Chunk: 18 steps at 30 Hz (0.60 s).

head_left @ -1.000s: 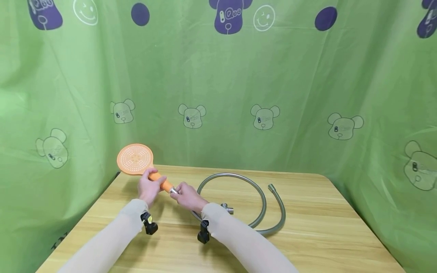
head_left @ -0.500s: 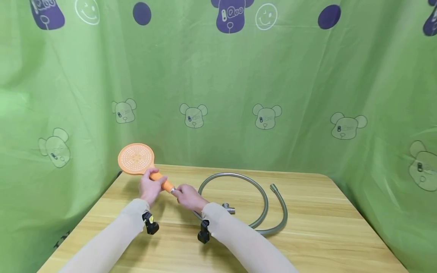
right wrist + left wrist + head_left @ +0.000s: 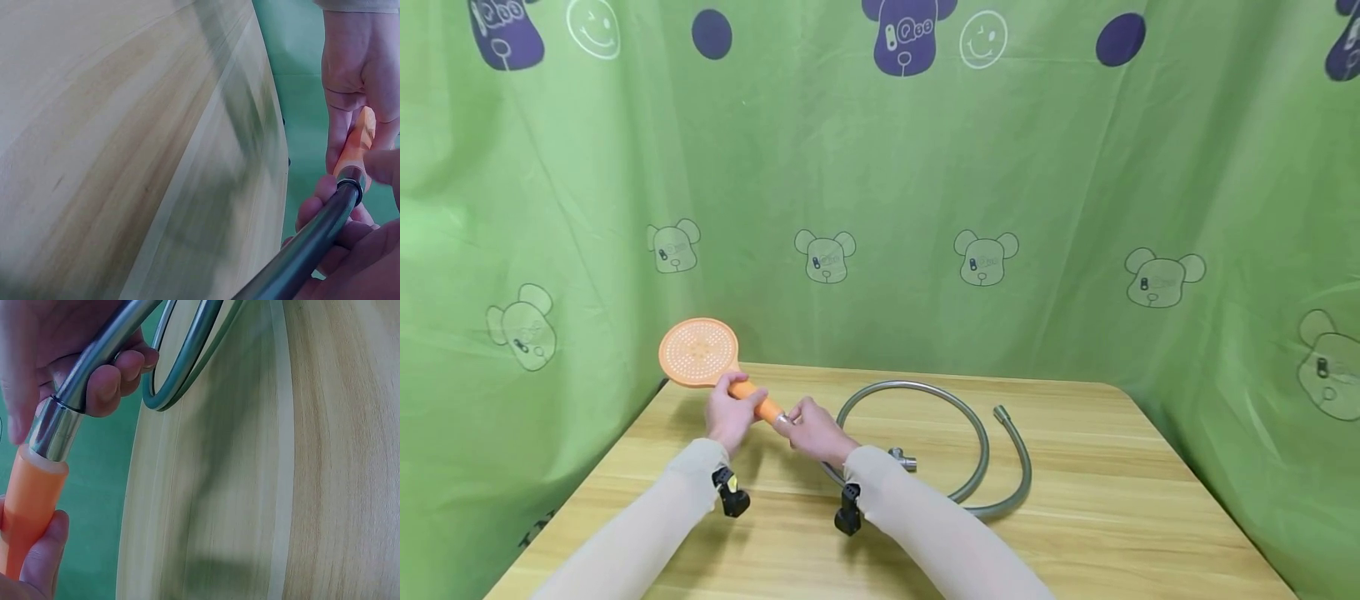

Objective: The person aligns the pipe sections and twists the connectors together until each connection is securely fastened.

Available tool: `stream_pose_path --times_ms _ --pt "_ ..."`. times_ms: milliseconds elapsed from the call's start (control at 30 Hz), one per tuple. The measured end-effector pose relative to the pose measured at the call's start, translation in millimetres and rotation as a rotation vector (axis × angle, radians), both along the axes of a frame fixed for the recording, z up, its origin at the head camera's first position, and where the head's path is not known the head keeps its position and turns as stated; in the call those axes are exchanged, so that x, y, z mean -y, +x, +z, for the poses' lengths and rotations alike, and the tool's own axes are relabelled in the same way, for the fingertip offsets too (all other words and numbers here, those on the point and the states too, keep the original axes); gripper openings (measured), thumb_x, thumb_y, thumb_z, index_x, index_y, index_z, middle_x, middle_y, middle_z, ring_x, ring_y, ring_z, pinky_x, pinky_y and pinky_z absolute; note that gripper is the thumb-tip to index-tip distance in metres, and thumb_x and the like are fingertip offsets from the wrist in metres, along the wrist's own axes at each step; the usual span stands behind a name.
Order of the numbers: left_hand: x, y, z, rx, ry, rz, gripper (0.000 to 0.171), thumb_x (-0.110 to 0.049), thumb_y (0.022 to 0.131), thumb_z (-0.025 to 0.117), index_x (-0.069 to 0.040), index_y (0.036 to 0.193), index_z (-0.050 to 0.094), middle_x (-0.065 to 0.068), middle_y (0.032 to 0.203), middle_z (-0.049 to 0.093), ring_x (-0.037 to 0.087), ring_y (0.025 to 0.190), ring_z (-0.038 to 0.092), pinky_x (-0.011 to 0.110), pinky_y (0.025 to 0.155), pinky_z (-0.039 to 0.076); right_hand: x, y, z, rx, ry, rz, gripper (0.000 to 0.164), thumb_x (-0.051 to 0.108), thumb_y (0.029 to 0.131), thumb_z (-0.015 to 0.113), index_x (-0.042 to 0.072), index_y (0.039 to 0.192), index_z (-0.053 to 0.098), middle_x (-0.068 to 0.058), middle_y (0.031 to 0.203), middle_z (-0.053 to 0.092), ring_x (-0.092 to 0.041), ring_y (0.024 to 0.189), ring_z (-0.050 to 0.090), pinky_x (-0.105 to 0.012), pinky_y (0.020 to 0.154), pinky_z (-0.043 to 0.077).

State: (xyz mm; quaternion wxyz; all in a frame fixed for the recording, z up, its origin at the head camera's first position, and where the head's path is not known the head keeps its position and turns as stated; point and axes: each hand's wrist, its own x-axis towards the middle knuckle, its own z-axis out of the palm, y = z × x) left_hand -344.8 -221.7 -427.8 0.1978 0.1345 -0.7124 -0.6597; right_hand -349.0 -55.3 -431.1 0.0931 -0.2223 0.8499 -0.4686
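Note:
My left hand [image 3: 727,415] grips the orange handle of a shower head [image 3: 698,352], held over the table's far left with its pale perforated face up. My right hand [image 3: 812,429] holds the end of a grey flexible shower hose [image 3: 106,350] at the handle's lower end. In the left wrist view, the hose's silver nut [image 3: 55,431] meets the whitish end of the handle in line. Right fingers [image 3: 319,194] curl under the hose, and the thumb lies beside the joint. The left hand's palm side is partly hidden in the head view.
The rest of the hose loops over the wooden table [image 3: 1120,500], its free end [image 3: 1001,413] lying to the right. A small chrome fitting [image 3: 904,460] lies inside the loop. Green printed curtain [image 3: 887,317] surrounds the table at the back and sides.
My right hand has rolled over at the silver nut and back, its fingers shifting around it. The left hand and shower head stay nearly in place.

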Motion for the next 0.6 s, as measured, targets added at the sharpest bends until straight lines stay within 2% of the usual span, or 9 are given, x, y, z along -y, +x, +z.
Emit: stream_pose_path --times_ms 100,200,467,600 --pt "-0.3 0.7 0.4 0.006 -0.001 -0.006 0.047 -0.002 0.088 0.073 -0.005 0.130 0.053 0.023 0.127 0.050 0.017 0.081 0.064 0.024 0.064 0.060 -1.3 0.9 1.0 -0.018 0.007 0.008 0.031 0.026 0.091 0.074 0.009 0.100 0.050 -0.003 0.080 0.058 -0.013 0.062 0.050 -0.026 0.050 0.040" --pt "-0.8 0.8 0.6 0.011 0.003 -0.011 0.047 -0.001 0.088 0.073 -0.005 0.131 0.053 0.023 0.129 0.049 0.019 0.083 0.064 0.024 0.066 0.060 -2.2 0.9 1.3 -0.034 0.023 0.010 0.031 0.022 0.089 0.076 0.009 0.102 0.050 -0.003 0.082 0.058 -0.013 0.065 0.051 -0.026 0.053 0.042" --pt "-1.4 1.8 3.0 0.007 -0.015 -0.017 0.046 -0.002 0.089 0.072 -0.005 0.130 0.053 0.023 0.129 0.050 0.020 0.086 0.064 0.023 0.066 0.060 -2.4 0.2 3.8 -0.025 0.041 0.040 0.017 0.021 0.099 0.064 0.009 0.095 0.053 -0.002 0.077 0.061 -0.012 0.061 0.050 -0.023 0.049 0.040" --pt "-1.5 2.6 4.1 0.002 -0.011 -0.013 0.046 -0.001 0.088 0.073 -0.005 0.129 0.053 0.023 0.128 0.050 0.019 0.084 0.063 0.023 0.065 0.060 -1.7 0.2 5.2 -0.026 0.066 0.044 0.018 0.024 0.102 0.059 0.010 0.092 0.055 -0.001 0.075 0.061 -0.012 0.060 0.049 -0.023 0.048 0.039"
